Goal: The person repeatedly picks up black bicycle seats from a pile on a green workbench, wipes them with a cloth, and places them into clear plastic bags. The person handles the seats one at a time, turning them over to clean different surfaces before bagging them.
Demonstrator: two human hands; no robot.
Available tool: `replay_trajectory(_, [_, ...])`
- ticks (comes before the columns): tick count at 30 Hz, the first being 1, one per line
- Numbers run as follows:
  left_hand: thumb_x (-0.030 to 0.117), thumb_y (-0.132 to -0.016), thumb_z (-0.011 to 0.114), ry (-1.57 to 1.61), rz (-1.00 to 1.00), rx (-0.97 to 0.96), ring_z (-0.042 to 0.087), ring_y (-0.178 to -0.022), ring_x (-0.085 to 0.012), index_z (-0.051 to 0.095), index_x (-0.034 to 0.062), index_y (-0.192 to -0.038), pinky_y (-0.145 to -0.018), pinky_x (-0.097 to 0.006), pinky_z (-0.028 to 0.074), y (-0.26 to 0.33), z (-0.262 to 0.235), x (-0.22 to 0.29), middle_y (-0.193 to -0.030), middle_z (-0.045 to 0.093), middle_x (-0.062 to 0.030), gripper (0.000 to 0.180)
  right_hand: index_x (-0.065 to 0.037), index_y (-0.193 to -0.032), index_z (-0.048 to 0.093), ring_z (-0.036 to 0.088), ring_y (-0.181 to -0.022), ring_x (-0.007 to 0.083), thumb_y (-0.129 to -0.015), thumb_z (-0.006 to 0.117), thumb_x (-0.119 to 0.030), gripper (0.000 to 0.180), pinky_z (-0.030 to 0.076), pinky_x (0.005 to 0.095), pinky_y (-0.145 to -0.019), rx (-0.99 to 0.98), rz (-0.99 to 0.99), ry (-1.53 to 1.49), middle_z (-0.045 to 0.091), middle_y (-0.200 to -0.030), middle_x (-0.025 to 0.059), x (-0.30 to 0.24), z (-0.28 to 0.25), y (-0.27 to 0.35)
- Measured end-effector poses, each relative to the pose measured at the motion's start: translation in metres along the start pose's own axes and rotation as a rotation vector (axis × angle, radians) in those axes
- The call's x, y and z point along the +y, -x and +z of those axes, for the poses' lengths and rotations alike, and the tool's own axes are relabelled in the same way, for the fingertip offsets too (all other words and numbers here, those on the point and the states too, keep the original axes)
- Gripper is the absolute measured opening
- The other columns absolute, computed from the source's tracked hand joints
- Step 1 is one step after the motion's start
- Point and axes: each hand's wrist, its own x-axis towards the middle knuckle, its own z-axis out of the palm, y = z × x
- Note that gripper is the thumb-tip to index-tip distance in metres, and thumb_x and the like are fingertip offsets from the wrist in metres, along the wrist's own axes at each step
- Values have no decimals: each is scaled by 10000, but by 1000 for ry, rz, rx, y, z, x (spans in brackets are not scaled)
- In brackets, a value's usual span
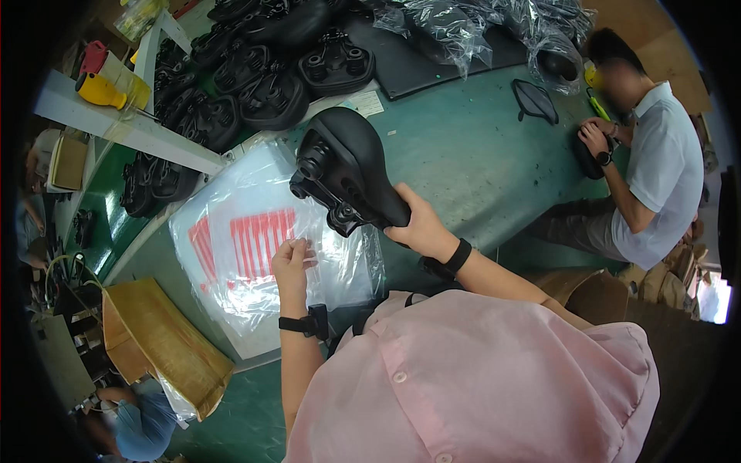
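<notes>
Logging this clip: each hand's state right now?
Left hand: partly curled over the plastic bags; grip cannot be told.
Right hand: closed, holding the black saddle by its narrow end.

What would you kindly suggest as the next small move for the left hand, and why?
I would probably have the left hand pinch up the top layer of the clear plastic bags. It is over them with its fingers curled, though whether it touches one is unclear, and the right hand holds the bicycle seat by its narrow end.
</notes>
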Motion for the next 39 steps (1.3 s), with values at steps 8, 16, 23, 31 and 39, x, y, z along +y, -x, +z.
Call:
replay_trajectory(8, [23,-844,592,216,12,-213,598,-719,-109,608,14,-964,-643,-239,505,4,17,-4,-815,623,-33,121,-12,-1392,279,640,-922,233,-735,591,32,728,518,344,-864,-569,375,-960,579,-1121,165,18,54,-15])
replay_trajectory(16, [110,-924,549,842,-50,159,509,-693,-97,572,58,-968,-603,-240,423,9,-71,-5,-782,555,6,72,13,-1364,344,566,-1013,168,-712,615,46,707,452,269,-878,-388,304,-617,571,-1158,107,79,93,-60])
replay_trajectory(23, [180,-957,538,718,89,147,350,-563,-55,559,47,-989,-502,-210,297,43,-103,40,-633,373,60,138,40,-1367,337,560,-1004,173,-681,637,33,748,441,283,-890,-167,164,-412,560,-1150,99,51,61,-55])
replay_trajectory(31, [188,-970,516,447,141,263,352,-514,-38,585,-28,-1154,-480,-216,293,19,-83,22,-585,372,75,292,-61,-1225,464,587,-1009,344,-679,658,-27,581,486,379,-830,-348,-506,277,584,-1100,159,4,59,-19])
replay_trajectory(39, [71,-878,578,-593,595,7,466,-476,-82,713,-5,-927,-439,-298,348,88,-49,98,-522,516,-16,163,-80,-1217,507,615,-909,313,-681,634,-26,553,497,376,-779,-444,-173,434,592,-1060,143,4,69,-29])
